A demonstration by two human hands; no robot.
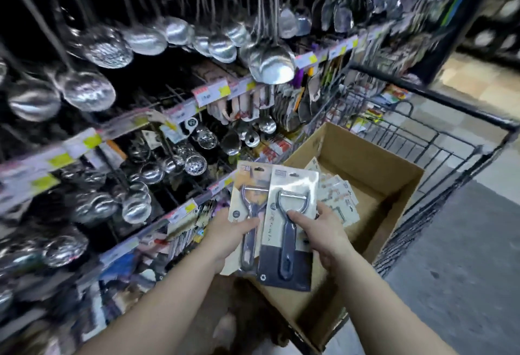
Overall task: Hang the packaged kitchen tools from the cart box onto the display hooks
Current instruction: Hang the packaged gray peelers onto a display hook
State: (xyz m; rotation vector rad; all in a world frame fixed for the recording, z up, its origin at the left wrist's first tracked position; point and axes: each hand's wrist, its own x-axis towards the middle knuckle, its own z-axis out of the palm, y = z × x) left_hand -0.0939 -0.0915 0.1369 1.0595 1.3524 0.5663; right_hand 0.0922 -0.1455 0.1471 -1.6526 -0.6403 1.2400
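Your right hand (pixel 320 230) pinches the front peeler pack (pixel 289 230): thumb on the clear blister face across the peeler neck, fingers curled behind the right edge of the card. Your left hand (pixel 228 237) grips the second peeler pack (pixel 249 214): thumb on its front at mid-handle, the other fingers hidden behind the card. The two packs overlap; the front one covers the right edge of the second. Both stand roughly upright, hang slots at the top, dark lower band at the bottom of the front card.

Both grips sit above the near-left corner of the cardboard box (pixel 374 163). Just past your right hand's fingers, inside the box, lie more carded packs (pixel 337 197), flat and fanned; print on them too blurred to read. The box sits in a black wire cart (pixel 439 152), which carries on to the right of and beyond both grips.

Left of your left hand: display shelving with price-tag rails (pixel 208 92) and blurred packaged goods on hooks. Farther up and left of the grips: small metal strainers (pixel 194 163), then rows of hanging steel ladles and skimmers (pixel 270 64). Right of the cart is grey floor (pixel 464 256).
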